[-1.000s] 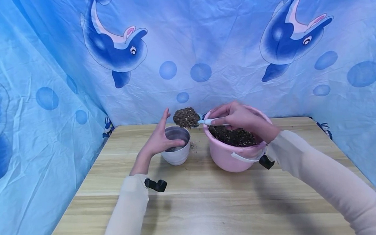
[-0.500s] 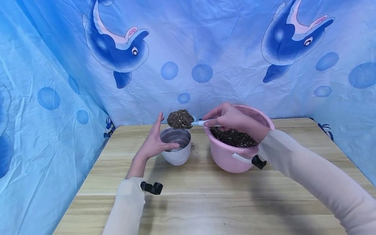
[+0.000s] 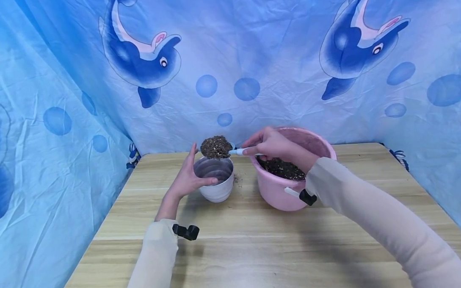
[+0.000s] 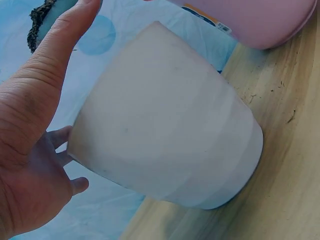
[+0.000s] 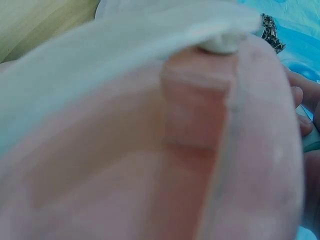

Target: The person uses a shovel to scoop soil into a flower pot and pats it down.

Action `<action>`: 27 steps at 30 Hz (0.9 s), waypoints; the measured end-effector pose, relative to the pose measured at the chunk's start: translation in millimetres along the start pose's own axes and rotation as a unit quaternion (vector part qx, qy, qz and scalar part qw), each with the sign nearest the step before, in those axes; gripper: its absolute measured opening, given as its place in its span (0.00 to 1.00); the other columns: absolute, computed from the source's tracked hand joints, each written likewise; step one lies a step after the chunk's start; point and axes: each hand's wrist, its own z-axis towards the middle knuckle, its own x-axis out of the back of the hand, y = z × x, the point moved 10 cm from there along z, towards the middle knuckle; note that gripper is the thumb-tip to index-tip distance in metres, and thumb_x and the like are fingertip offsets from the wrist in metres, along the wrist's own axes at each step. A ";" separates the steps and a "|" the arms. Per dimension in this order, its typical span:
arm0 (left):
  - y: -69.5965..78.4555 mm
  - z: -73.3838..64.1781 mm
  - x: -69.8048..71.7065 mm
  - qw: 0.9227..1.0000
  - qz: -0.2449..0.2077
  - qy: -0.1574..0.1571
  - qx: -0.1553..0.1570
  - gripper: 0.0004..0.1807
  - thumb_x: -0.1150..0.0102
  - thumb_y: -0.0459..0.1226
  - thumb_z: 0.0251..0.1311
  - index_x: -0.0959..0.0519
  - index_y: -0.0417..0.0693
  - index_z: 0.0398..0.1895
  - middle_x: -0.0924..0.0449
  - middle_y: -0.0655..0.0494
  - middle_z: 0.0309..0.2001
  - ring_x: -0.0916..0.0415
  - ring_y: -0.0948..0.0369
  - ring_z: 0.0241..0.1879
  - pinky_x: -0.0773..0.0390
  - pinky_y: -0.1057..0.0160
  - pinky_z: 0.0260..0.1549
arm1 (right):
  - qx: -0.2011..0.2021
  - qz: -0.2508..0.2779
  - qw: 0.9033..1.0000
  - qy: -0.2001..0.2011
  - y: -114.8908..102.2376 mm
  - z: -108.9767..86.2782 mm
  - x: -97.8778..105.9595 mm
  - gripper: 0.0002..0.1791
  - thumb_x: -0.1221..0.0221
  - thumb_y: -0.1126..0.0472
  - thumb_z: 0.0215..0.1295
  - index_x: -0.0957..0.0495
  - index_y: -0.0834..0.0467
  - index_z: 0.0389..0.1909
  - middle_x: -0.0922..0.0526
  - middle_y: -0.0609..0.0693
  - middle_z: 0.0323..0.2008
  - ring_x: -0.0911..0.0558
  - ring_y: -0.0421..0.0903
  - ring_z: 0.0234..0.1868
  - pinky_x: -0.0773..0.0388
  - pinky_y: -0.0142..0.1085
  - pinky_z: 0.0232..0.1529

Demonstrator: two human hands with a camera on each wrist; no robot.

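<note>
The left hand [image 3: 186, 175] is spread wide at the side of a white pot [image 3: 218, 191]. Its thumb reaches across the pot's rim and its fingers are nearly straight. I cannot tell how hard it touches the pot. The right hand [image 3: 274, 144] pinches the pale blue handle of a scoop [image 3: 237, 152]. The scoop is held out flat, and a big heap of brown soil [image 3: 215, 147] sits on it, right above the far side of the pot. The pot stands upright on the table [image 3: 234, 250], and the part of its inside that shows has no soil.

Just right of the pot, some crumbs [image 3: 236, 178] lie on the wood. Next comes a pink bucket [image 3: 279, 195], with dark soil [image 3: 284, 168] inside and a white handle [image 3: 292, 192] on its near side. The right arm reaches over it.

Both arms have cream sleeves, and 1 black clip [image 3: 185, 232] sits at each wrist. Behind the table hangs a blue cloth [image 3: 272, 41] with 2 big dolphins [image 3: 147, 62] and round bubbles.
</note>
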 end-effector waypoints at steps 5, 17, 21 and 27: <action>-20.1 7.9 -4.1 1.000 -0.007 0.005 0.013 0.71 0.22 0.40 0.42 0.70 0.55 0.77 0.62 0.42 0.76 0.61 0.42 0.74 0.55 0.39 0.69 | -0.006 0.005 1.000 -0.002 0.5 4.0 -4.7 0.17 0.35 0.64 0.60 0.18 0.63 0.50 0.27 0.49 0.14 0.38 0.40 0.12 0.44 0.29 0.15; -53.3 18.4 -10.4 1.000 -0.009 0.023 0.010 0.74 0.19 0.47 0.36 0.70 0.70 0.76 0.68 0.52 0.77 0.66 0.49 0.75 0.57 0.42 0.71 | -0.026 -0.005 1.000 -0.007 1.7 13.7 -13.0 0.15 0.35 0.65 0.58 0.16 0.62 0.47 0.20 0.49 0.21 0.36 0.40 0.12 0.43 0.30 0.14; -56.1 18.5 -12.1 0.999 -0.019 0.023 0.013 0.76 0.18 0.47 0.34 0.71 0.71 0.76 0.68 0.55 0.77 0.66 0.51 0.75 0.57 0.44 0.71 | -0.025 -0.019 0.999 -0.012 0.7 14.9 -14.2 0.14 0.35 0.66 0.58 0.16 0.63 0.46 0.20 0.49 0.22 0.36 0.39 0.11 0.42 0.29 0.13; -60.7 19.1 -14.1 0.999 -0.019 0.022 0.021 0.78 0.18 0.52 0.28 0.72 0.76 0.74 0.64 0.51 0.77 0.63 0.50 0.75 0.56 0.42 0.70 | -0.028 -0.038 0.999 -0.019 1.4 15.3 -16.6 0.18 0.35 0.65 0.58 0.18 0.66 0.50 0.18 0.49 0.24 0.38 0.38 0.10 0.41 0.29 0.13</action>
